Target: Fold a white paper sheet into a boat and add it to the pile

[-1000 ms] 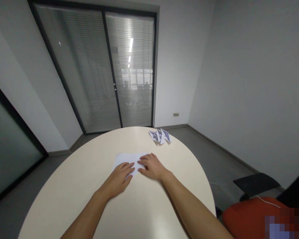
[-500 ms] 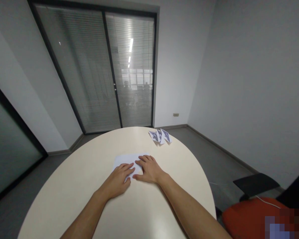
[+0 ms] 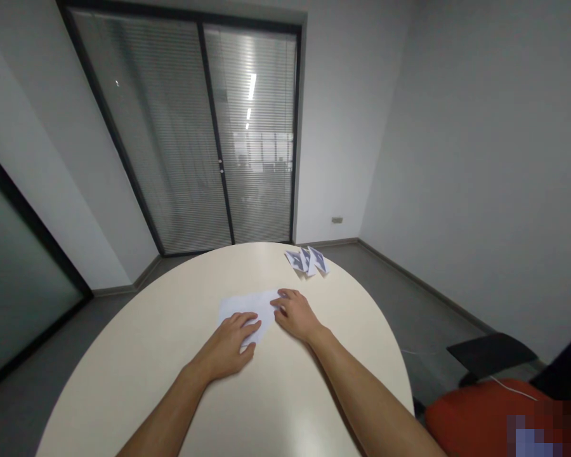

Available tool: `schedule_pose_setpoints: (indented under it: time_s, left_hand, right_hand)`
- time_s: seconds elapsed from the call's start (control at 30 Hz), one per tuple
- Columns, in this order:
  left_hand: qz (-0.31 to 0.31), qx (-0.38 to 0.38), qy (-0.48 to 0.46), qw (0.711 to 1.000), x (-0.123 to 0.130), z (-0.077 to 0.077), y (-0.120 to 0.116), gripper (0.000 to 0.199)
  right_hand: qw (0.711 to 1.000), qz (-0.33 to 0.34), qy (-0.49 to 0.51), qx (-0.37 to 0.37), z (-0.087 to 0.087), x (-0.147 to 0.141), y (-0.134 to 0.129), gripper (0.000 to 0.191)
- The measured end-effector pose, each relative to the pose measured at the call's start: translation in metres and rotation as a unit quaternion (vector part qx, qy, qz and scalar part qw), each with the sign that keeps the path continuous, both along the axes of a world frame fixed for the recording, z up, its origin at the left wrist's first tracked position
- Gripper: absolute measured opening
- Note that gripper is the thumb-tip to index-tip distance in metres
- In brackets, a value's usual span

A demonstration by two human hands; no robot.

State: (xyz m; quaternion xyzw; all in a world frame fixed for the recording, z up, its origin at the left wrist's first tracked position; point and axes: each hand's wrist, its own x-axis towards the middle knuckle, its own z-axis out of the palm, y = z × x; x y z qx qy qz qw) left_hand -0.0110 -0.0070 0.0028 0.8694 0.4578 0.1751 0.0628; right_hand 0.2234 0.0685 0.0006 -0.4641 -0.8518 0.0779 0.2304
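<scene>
Since the previous frame, the right hand point(image 3: 297, 314) has slid away from the left hand point(image 3: 228, 346) to the far right corner of a sheet of white paper point(image 3: 247, 303), uncovering more of its middle; the left hand has barely changed place. The left hand lies palm down across the near left part of the sheet, fingers spread and thumb held apart, apparently to keep the paper from sliding. The right hand is gently curved, its fingertips at the corner, seemingly to steady or flatten that edge; whether they pinch the paper cannot be told. The sheet lies flat, its right edge slanting back towards the left thumb, directly in front of the person, within easy reach of both bare arms. Beyond it, near the far right rim of the table, a small cluster of folded papers point(image 3: 307, 260) with dark printed patches sits close together, perhaps set there to leave room for the hands. The round table point(image 3: 147, 355) is cream and smooth, with a soft glare near its closest part. Past it are a grey floor point(image 3: 385, 285), pale walls point(image 3: 485, 158), a low wall plate point(image 3: 337, 220), and a dark-framed glass partition point(image 3: 147, 139) with blinds, lights showing through its right panel. At lower right stands a red chair point(image 3: 476, 406) with a black armrest point(image 3: 490, 352), partly masked by pixelation.
</scene>
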Motion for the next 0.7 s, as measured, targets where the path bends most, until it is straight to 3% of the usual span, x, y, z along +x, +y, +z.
schedule_pose_setpoints:
  time_s: [0.43,0.7]
  left_hand:
    - [-0.024,-0.008,-0.012,1.0,-0.008,-0.002,0.003,0.057]
    - [0.011,0.004,-0.036,0.999,-0.01,0.008,0.002,0.033]
  right_hand:
    - [0.999,0.036,0.001,-0.004,-0.001,-0.003,0.0,0.031]
    - [0.999,0.037,-0.005,0.001,-0.001,0.001,0.004,0.03]
